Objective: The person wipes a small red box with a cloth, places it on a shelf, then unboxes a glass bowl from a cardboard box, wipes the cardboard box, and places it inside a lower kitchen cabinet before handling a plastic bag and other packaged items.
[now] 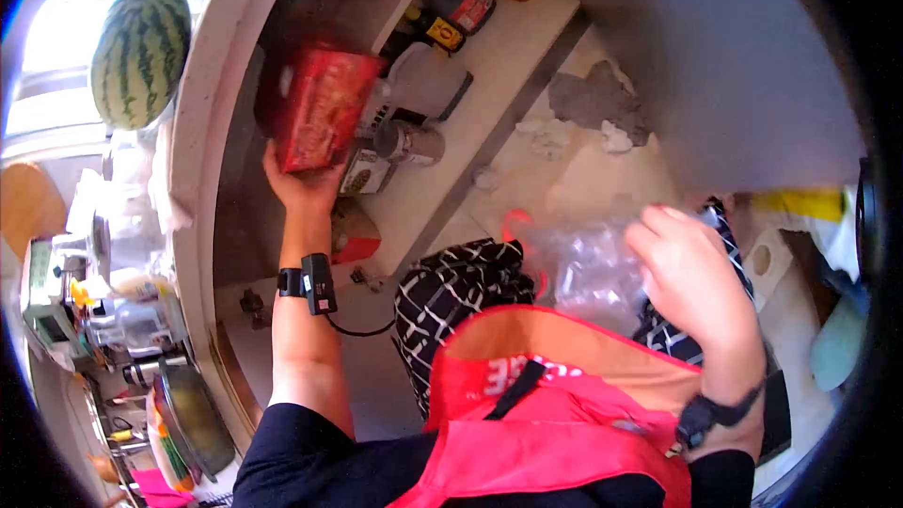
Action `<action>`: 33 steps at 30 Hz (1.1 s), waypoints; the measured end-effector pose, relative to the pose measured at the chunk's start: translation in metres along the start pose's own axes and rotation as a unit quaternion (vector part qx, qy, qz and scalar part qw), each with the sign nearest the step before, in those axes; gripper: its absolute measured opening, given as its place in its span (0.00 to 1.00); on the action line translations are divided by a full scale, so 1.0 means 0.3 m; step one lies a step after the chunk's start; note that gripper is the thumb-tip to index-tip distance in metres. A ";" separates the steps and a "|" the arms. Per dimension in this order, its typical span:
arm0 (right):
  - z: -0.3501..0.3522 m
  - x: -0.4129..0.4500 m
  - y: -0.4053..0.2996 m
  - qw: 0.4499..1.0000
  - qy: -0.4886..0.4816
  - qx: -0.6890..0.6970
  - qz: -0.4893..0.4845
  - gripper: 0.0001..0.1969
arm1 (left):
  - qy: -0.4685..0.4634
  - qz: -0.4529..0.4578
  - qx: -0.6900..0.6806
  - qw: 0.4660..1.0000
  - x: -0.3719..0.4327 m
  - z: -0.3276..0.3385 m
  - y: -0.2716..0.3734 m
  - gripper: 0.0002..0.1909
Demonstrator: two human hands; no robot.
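Note:
My left hand (307,183) reaches into a low cabinet and holds the near end of a red printed box (324,109), slightly blurred. My right hand (677,261) grips a crumpled clear plastic bag (600,275) over my lap, in front of the patterned black trousers; red loops show at the bag's left side. Close to the red box stand a lidded jar (416,143), a small white carton (367,171) and a grey-white container (430,77). A red-and-clear packet (353,233) lies just below my left hand.
Dark bottles (444,32) stand deeper along the cabinet shelf. A watermelon (141,53) rests on the counter above, whose edge (211,77) runs beside my left arm. Grey cloth or paper (600,102) lies on the floor ahead. A paper roll (765,257) is at right.

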State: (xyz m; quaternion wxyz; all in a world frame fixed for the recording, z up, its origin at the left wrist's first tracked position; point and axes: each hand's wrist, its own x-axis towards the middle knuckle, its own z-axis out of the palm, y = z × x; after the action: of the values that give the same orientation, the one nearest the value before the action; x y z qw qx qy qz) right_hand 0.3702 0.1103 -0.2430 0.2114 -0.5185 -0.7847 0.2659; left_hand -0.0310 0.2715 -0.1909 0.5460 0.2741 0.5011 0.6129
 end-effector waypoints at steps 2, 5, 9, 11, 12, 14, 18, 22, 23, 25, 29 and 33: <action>0.004 0.017 0.008 1.000 -0.016 0.000 0.010 0.05 | -0.050 0.040 -0.047 0.997 0.138 -0.073 0.029 0.32; 0.009 0.052 0.009 0.999 -0.039 0.006 0.020 0.05 | 0.016 0.089 -0.041 0.995 0.289 -0.102 0.091 0.32; 0.038 0.070 0.039 0.996 -0.058 -0.012 0.065 0.05 | 0.032 0.137 0.026 0.990 0.427 -0.050 0.111 0.31; 0.045 0.073 0.061 0.993 -0.061 -0.016 0.103 0.05 | 0.003 0.155 0.038 0.987 0.454 0.018 0.106 0.31; 0.043 0.071 0.061 0.990 -0.051 -0.014 0.131 0.08 | -0.023 0.165 0.045 0.985 0.463 0.057 0.108 0.31; 0.075 0.039 0.075 0.988 -0.025 0.001 0.150 0.08 | -0.032 0.151 0.046 0.987 0.499 0.088 0.134 0.31; 0.015 0.098 0.055 0.987 -0.058 -0.015 0.149 0.07 | -0.010 0.138 0.097 0.986 0.554 0.099 0.173 0.32; 0.028 0.092 0.064 0.985 -0.055 -0.004 0.165 0.05 | 0.042 0.178 0.065 0.981 0.665 0.040 0.239 0.34; 0.035 0.091 0.065 0.985 -0.054 0.002 0.162 0.05 | 0.060 0.191 0.056 0.978 0.683 0.031 0.258 0.35; 0.051 0.097 0.074 0.988 -0.025 -0.017 0.153 0.05 | 0.080 0.206 0.055 0.974 0.667 0.062 0.250 0.36; -0.055 0.123 0.083 0.979 -0.162 0.002 0.121 0.08 | 0.057 0.349 0.353 0.867 0.658 0.133 0.158 0.40; -0.047 0.136 0.099 0.978 -0.172 0.003 0.115 0.07 | 0.025 0.371 0.378 0.847 0.702 0.138 0.176 0.37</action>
State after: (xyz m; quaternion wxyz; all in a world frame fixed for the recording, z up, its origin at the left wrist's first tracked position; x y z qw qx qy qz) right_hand 0.3844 0.1606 -0.2487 0.0424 -0.5510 -0.7439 0.3759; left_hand -0.0687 0.4885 -0.1726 0.1187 0.6097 0.5684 0.5395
